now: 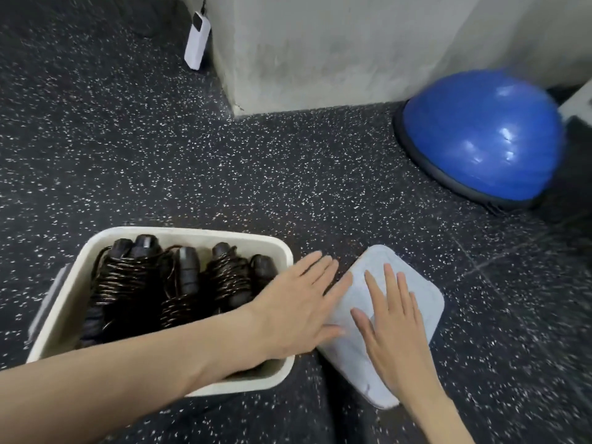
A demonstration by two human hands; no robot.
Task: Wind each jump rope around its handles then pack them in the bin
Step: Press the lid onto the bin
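A cream plastic bin (83, 261) stands on the floor at the lower left. Inside it lie several black jump ropes (134, 277), each wound around its black handles. To the right of the bin a pale lid (426, 302) lies flat on the floor. My left hand (298, 306) reaches across the bin's right rim, fingers straight, its fingertips at the lid's left edge. My right hand (394, 322) lies flat on top of the lid with fingers spread. Neither hand holds anything.
The floor is dark speckled rubber. A blue half-ball balance trainer (483, 136) sits at the right near a grey wall corner (320, 52). A white device on a black cord (197, 41) leans by the wall at the top.
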